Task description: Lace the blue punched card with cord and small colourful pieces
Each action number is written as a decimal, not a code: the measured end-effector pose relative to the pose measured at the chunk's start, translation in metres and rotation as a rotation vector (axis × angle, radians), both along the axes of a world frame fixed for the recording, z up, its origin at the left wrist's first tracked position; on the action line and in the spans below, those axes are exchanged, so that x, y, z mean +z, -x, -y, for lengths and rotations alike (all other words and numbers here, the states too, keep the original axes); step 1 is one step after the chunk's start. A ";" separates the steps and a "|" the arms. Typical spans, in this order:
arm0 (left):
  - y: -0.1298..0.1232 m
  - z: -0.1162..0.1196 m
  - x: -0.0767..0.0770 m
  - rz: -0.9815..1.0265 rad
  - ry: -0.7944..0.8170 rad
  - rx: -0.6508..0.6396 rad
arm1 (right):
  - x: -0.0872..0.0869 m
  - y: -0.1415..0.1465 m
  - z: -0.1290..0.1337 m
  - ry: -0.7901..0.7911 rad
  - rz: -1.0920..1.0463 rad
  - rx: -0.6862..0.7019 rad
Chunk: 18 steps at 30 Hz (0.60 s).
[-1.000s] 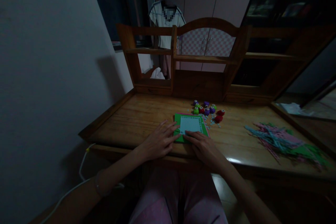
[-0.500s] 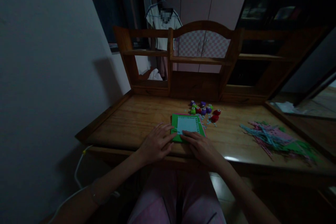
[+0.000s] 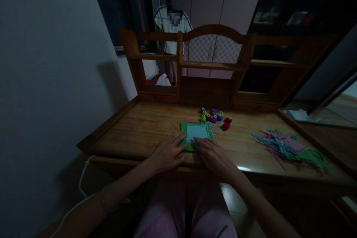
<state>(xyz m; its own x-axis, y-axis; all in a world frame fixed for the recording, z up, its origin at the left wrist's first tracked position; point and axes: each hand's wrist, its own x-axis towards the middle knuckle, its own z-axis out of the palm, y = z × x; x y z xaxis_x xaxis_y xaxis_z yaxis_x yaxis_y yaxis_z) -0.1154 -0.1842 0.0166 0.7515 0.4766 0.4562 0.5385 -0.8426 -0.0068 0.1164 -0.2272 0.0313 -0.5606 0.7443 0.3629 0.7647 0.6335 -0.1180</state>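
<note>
From the head view, we look down on a varnished light-brown wooden desk [image 3: 134,122] in dim light. Just beyond our right hand [image 3: 211,153], past the card's far right corner, we see a cluster of small rounded red, green and purple objects [image 3: 214,119], most with a white eye-like ring. Tiny pale-blue bits [image 3: 219,130] are scattered between them and the card, crowding that corner. Well to the right of our right hand lies a tangled heap of pink, blue and green paper strips [image 3: 290,147]. Farther ahead of both hands rises a brown wooden shelf unit [image 3: 210,66], and a white cable [image 3: 80,182] hangs off the desk's near edge, left of our left hand [image 3: 169,151].

Between our hands, flat near the desk's front edge, lies a rectangular green card with a pale-blue panel [image 3: 197,131]. Small dark marks run along the panel's far and right edges; we cannot tell whether they are holes. A thin pink layer shows along the card's right side. Our left fingers spread loosely over its left edge, our right fingers over its near part, covering some of the panel; neither hand grips anything.
</note>
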 end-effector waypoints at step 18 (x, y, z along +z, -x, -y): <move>-0.038 0.004 0.011 0.018 -0.026 -0.061 | -0.013 -0.051 0.014 -0.003 -0.072 -0.088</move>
<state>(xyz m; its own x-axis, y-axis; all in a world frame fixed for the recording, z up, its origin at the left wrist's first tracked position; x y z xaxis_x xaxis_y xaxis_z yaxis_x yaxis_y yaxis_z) -0.0770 -0.1886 0.0280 0.7702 0.4183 0.4815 0.4867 -0.8733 -0.0198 0.1673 -0.2409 0.0186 -0.4653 0.7887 0.4018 0.8073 0.5643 -0.1728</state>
